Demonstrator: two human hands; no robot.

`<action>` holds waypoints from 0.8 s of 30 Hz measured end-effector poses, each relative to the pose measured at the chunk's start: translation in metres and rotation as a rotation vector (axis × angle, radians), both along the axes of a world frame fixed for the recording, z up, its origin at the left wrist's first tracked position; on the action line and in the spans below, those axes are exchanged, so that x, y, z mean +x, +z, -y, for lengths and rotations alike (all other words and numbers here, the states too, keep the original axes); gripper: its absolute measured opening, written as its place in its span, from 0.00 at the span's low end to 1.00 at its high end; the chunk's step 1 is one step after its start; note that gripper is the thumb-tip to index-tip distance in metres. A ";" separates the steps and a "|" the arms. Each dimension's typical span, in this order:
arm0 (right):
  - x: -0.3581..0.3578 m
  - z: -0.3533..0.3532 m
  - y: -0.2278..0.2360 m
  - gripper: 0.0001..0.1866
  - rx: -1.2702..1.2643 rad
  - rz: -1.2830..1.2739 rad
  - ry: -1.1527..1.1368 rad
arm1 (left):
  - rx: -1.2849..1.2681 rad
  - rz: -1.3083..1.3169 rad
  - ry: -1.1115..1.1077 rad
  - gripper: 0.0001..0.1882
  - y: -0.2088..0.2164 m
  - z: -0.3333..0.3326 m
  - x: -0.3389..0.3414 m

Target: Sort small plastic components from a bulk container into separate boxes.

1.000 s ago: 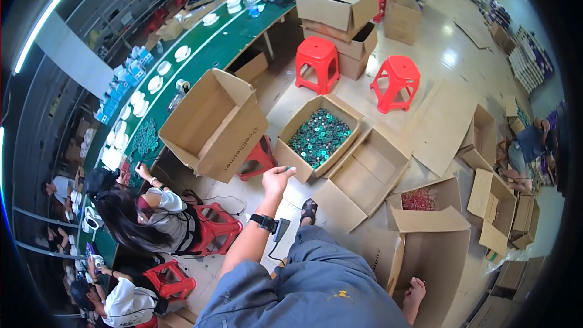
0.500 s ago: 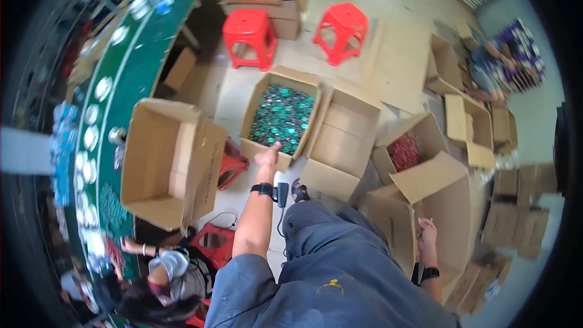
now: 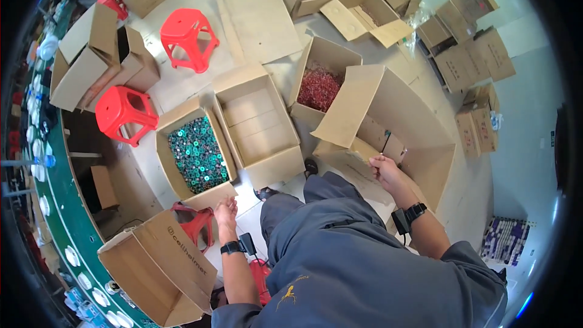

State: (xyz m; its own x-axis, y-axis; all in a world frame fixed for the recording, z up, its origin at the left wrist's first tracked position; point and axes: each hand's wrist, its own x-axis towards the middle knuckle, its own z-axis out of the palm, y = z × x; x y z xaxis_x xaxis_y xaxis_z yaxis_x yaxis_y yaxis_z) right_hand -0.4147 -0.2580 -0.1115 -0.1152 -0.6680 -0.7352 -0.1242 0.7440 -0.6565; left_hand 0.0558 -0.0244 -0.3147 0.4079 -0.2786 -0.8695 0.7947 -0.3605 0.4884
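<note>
My left hand (image 3: 226, 211) hangs just off the near flap of a cardboard box (image 3: 215, 195), its fingers loosely curled and nothing visible in them. That box holds many small green and dark ring-shaped pieces (image 3: 200, 153). At the right, my right hand (image 3: 386, 171) is over the near side of a large open carton (image 3: 434, 167), fingers drawn together. A thin dark strip (image 3: 386, 141) shows just beyond its fingertips; whether the fingers hold it, I cannot tell. Each wrist wears a black strapped device.
An open carton (image 3: 258, 118) stands beside the green pieces, and another carton holds red pieces (image 3: 320, 88). Red stools (image 3: 126, 115) stand at the left, by a long green bench (image 3: 59, 206). An open box (image 3: 161, 267) sits near left. More cartons (image 3: 473, 54) line the wall.
The view has swung right, so the boxes appear further left. My left hand has come off the box of green pieces. My right hand stays by the large carton.
</note>
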 end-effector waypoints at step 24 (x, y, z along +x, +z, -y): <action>-0.159 0.094 -0.145 0.19 -0.031 -0.505 0.307 | 0.355 0.173 -0.428 0.09 0.065 -0.002 -0.102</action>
